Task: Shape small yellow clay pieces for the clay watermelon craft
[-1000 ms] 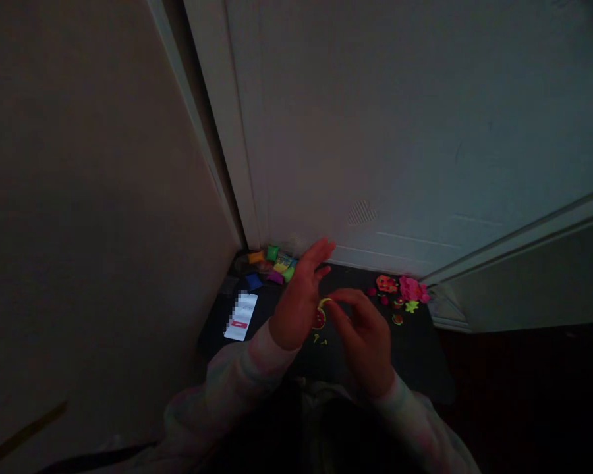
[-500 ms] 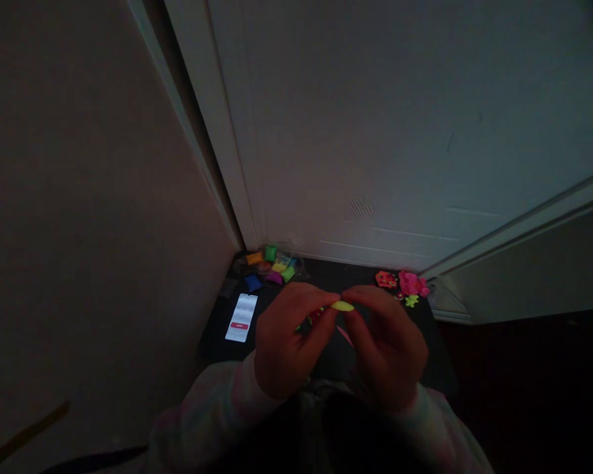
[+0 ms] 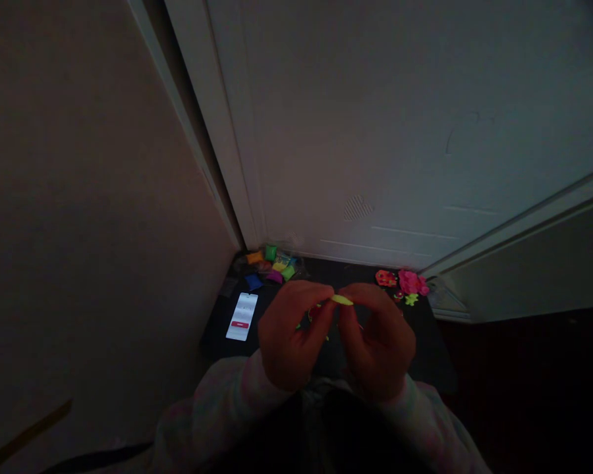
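Note:
A small yellow piece of modelling clay point(image 3: 342, 299), slim and pointed at its ends, is pinched between both hands above the dark table. My left hand point(image 3: 292, 336) is closed, with thumb and fingertips on the clay's left end. On its right end my right hand point(image 3: 378, 339) closes in the same kind of pinch. Beneath the hands, bits of a red and yellow-green figure point(image 3: 312, 315) show through the gap, mostly hidden by my fingers.
Packets of coloured clay point(image 3: 275, 266) lie at the table's back left. In front of them is a lit phone point(image 3: 242, 316). At the back right sit a pink flower shape point(image 3: 413, 282), an orange-red piece point(image 3: 386, 278) and a yellow-green piece point(image 3: 412, 300). A pale wall point(image 3: 400, 131) rises behind the table point(image 3: 217, 336).
My left hand has gone from raised and stretched out to pinching the yellow clay together with my right. The clay, a thin curved strip earlier, now looks broader. Both hands have barely shifted in the last half second.

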Available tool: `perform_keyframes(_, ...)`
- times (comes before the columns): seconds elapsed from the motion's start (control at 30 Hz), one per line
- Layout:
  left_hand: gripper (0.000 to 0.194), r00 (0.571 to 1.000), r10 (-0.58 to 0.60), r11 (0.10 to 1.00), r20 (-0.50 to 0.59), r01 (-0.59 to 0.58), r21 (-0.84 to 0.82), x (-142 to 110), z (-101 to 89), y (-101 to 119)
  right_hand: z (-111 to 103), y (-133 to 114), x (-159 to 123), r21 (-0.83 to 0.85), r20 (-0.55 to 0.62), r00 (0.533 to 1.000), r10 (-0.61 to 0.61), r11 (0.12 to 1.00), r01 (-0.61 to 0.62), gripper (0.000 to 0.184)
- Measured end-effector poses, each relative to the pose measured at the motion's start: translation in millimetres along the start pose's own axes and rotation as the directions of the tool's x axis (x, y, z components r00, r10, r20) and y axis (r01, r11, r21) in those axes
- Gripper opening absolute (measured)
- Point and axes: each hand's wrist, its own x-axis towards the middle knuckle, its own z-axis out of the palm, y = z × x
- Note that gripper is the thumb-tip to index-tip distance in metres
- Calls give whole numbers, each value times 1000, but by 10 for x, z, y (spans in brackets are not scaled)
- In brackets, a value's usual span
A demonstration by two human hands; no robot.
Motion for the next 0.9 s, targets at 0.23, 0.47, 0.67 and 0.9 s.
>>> perform_keyframes(0.23, 16, 998, -65, 995, -8, 64, -78, -3, 21, -21, 21, 15, 1, 8, -14, 998, 69, 998, -69, 20)
perform_keyframes(0.47, 3, 851, -502, 818, 154, 525, -234, 36, 7, 3, 12, 42, -16, 116, 10, 940, 340, 934, -339, 12)
perform_keyframes(0.67, 8, 684, -674, 598, 280, 727, -337, 82, 10, -29, -17, 55, 16, 238, 160, 842, 515, 808, -540, 2)
perform_keyframes(0.9, 3, 602, -690, 420, 402, 786, -454, 59, 32, -116, -56, 99, 66, 347, 289, 757, 586, 673, -653, 5)
